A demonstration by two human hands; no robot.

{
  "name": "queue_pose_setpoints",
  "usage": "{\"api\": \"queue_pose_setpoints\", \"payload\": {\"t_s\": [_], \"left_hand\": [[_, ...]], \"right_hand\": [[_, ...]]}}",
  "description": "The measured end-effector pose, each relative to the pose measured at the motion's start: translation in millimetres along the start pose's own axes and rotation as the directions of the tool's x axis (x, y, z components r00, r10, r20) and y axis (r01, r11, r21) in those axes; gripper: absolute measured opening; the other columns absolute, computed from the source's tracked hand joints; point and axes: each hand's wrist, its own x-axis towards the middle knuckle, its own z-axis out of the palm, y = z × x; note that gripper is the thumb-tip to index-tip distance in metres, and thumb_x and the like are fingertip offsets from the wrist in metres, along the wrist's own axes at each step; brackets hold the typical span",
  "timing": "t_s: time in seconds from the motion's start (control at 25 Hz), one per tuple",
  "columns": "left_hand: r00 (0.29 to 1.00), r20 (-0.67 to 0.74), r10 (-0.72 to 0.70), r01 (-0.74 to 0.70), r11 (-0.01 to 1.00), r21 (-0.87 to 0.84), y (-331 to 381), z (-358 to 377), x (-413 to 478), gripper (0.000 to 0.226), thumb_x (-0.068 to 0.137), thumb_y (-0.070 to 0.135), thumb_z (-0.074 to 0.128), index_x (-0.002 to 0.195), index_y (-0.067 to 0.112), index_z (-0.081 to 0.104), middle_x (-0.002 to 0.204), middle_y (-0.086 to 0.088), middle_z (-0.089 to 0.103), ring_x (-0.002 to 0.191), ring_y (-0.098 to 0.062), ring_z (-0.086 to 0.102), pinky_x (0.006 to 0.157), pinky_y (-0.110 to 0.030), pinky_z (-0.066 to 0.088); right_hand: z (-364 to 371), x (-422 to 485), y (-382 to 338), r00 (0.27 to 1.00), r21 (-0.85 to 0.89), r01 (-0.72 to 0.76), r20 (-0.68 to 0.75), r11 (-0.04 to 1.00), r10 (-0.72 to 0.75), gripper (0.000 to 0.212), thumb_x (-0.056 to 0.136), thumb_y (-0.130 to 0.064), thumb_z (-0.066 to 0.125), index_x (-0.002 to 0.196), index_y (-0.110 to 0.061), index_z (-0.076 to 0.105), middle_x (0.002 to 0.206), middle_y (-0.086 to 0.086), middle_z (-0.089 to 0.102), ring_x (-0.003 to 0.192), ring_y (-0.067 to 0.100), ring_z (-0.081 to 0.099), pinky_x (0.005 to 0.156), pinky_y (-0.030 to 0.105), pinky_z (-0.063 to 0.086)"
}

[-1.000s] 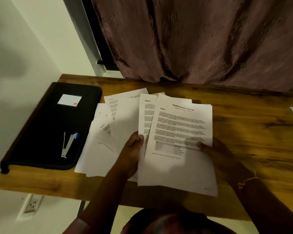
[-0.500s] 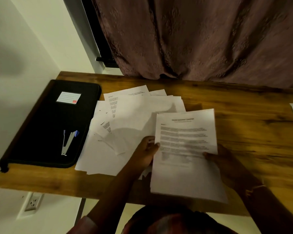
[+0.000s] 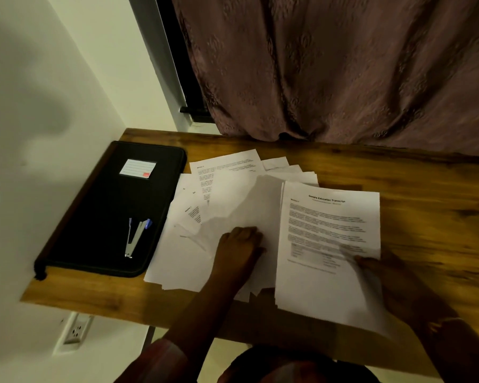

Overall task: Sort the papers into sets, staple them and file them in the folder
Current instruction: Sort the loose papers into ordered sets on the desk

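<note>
Several loose white papers lie fanned out in the middle of the wooden table. My left hand rests flat on top of them. My right hand pinches the right edge of a small set of printed sheets, headed with a bold title, just right of the loose pile. A black zipped folder with a white label lies at the left. On the folder sits a silver and blue stapler.
A wall runs along the table's left side, with a power socket below the tabletop. A mauve curtain hangs behind the table. The table's near edge is close to my body.
My right hand has drawn the printed set to the right, off the loose pile. My left hand has let go of the sheets and now lies flat on the pile.
</note>
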Motion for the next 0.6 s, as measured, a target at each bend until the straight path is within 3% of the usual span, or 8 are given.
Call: {"api": "queue_pose_setpoints", "payload": {"t_s": [0.16,0.32,0.36,0.44,0.52,0.6], "left_hand": [[0.990,-0.109,0.091,-0.090,0.996,0.019,1,7,-6,0.017,0.091,0.028,0.069,0.103,0.018,0.075,0.104,-0.001,0.072,0.092,-0.023,0.066,0.074,-0.036,0.055],[0.987,-0.116,0.114,-0.117,0.993,-0.016,2,10,-5,0.012,0.088,0.024,0.075,0.093,0.014,0.076,0.089,-0.003,0.069,0.082,-0.023,0.063,0.066,-0.035,0.056],[0.988,-0.119,0.095,-0.100,0.994,-0.033,1,10,-3,0.014,0.087,0.025,0.075,0.095,0.013,0.075,0.091,-0.005,0.068,0.085,-0.024,0.063,0.068,-0.036,0.057],[0.994,-0.100,0.050,-0.057,0.996,-0.068,-1,11,-2,0.029,0.085,0.030,0.076,0.109,0.014,0.074,0.114,-0.010,0.069,0.108,-0.031,0.064,0.086,-0.042,0.058],[0.999,-0.039,0.006,-0.010,0.995,-0.103,0,11,-4,0.043,0.087,0.034,0.074,0.125,0.014,0.068,0.136,-0.012,0.062,0.128,-0.033,0.056,0.104,-0.047,0.048],[1.000,-0.023,-0.018,0.014,0.989,-0.146,2,9,-4,0.044,0.088,0.034,0.073,0.127,0.015,0.068,0.137,-0.009,0.062,0.128,-0.030,0.057,0.106,-0.045,0.045]], "right_hand": [[-1,6,3,1.000,0.003,-0.023,0.016,1.000,0.023,0.046,0.092,0.002,0.055,0.134,-0.016,0.059,0.127,0.010,0.068,0.115,0.031,0.066,0.082,0.042,0.061],[1,10,2,0.999,-0.027,-0.029,0.017,0.999,0.030,0.048,0.090,-0.002,0.061,0.134,-0.020,0.060,0.130,0.009,0.066,0.119,0.030,0.064,0.100,0.055,0.050],[2,11,2,0.999,-0.026,-0.035,0.028,0.999,0.036,0.048,0.091,-0.001,0.060,0.135,-0.020,0.059,0.130,0.009,0.066,0.119,0.031,0.064,0.102,0.058,0.047],[2,12,1,0.999,-0.023,-0.031,0.036,0.999,0.032,0.047,0.091,-0.001,0.059,0.135,-0.018,0.059,0.131,0.011,0.066,0.119,0.032,0.064,0.102,0.060,0.047],[5,11,-2,1.000,-0.049,-0.013,0.019,0.999,0.013,0.049,0.089,-0.003,0.062,0.135,-0.019,0.059,0.130,0.010,0.066,0.119,0.031,0.064,0.102,0.059,0.047],[9,10,-6,1.000,-0.061,0.000,0.007,0.998,0.001,0.053,0.084,-0.007,0.066,0.134,-0.020,0.059,0.127,0.006,0.068,0.119,0.030,0.064,0.101,0.056,0.050]]}}
